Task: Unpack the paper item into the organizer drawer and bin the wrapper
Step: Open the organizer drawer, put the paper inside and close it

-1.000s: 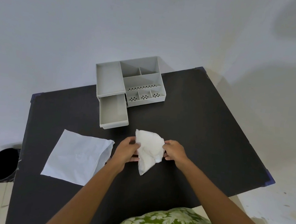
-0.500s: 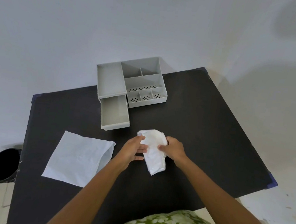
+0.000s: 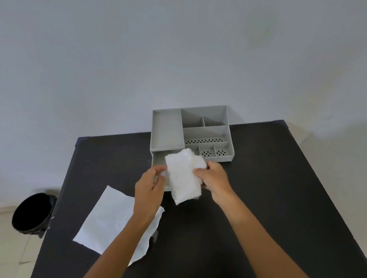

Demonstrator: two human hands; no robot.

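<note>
A folded white paper tissue hangs over the pulled-out drawer of the grey organizer. My right hand grips the tissue's right edge. My left hand sits just left of the tissue with its fingers apart, touching or nearly touching its edge. The tissue hides most of the drawer. The flat white wrapper lies on the black table at the near left, partly under my left forearm.
A black bin stands on the floor beside the table's left edge. The organizer's upper compartments hold nothing visible. A white wall rises behind the table. Pale floor shows at the far right.
Both hands carried the folded tissue away from me, from the table's middle to over the open drawer. My left hand loosened its hold and now sits beside the tissue.
</note>
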